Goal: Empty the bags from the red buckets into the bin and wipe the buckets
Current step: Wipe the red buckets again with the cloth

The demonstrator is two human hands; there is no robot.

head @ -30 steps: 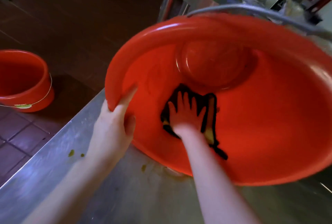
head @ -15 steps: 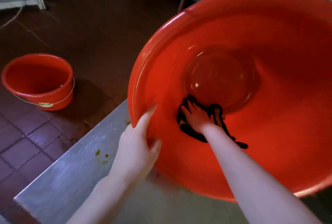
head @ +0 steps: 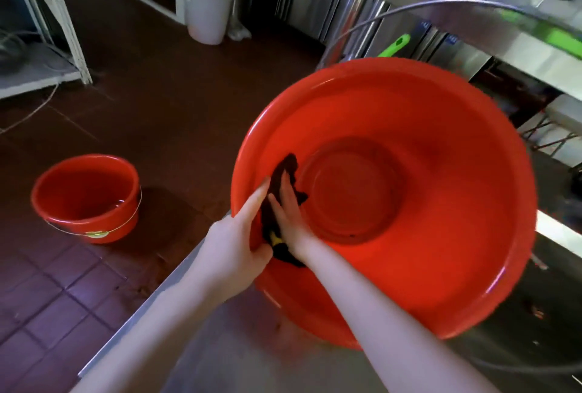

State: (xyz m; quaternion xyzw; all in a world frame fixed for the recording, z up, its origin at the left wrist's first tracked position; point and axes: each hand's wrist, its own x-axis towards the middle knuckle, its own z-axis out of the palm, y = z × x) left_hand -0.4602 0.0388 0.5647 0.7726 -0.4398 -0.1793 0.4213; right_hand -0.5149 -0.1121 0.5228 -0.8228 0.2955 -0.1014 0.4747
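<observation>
1. Pressing flat, the right hand's fingers lie straight and close together on a dark cloth. They hold it against the inner wall of the big red bucket; the right hand pinches nothing.
2. Just left of those fingers, the left hand grips the bucket's rim. Its forefinger stretches along the inside of the wall and its thumb sits inside, beside the cloth's lower end. The other fingers are hidden behind the wall, so how they lie cannot be told.
3. Under both hands the bucket lies tipped on a steel counter, resting on its lower wall close to the counter's edge.
4. Its mouth faces up towards the person and a little left. Its round base lies just right of the right fingertips. The axis from mouth to base runs away from the person and downward.
5. A hard push through the cloth could probably roll or slide the round wall towards that edge, should the left grip slip on smooth plastic.
6. With only flat fingers on it, the cloth may bunch up and slide out from under them.
7. Well left of the hands, a second red bucket stands upright on the floor, mouth up.
8. Far beyond the fingertips stands a white bin.
</observation>
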